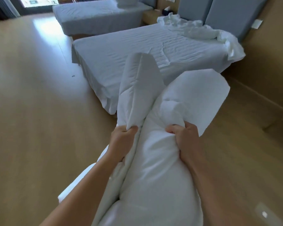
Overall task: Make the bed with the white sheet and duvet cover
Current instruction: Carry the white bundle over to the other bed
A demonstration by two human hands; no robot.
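I hold a thick white duvet (153, 168) bunched up in front of me, above the wooden floor. My left hand (122, 142) grips one folded end of it, which stands up toward the bed. My right hand (185, 141) grips the other puffy end. The near bed (121, 51) lies ahead, covered with a white striped sheet that is wrinkled in the middle. A crumpled white cover (203, 31) is heaped at the head of that bed, partly hanging off its right side.
A second bed (96, 18) with a white sheet and pillows stands farther back by the window. Grey headboard panels (232, 15) line the right wall, with a nightstand (151, 17) between the beds. Open wooden floor (39, 111) spreads to the left.
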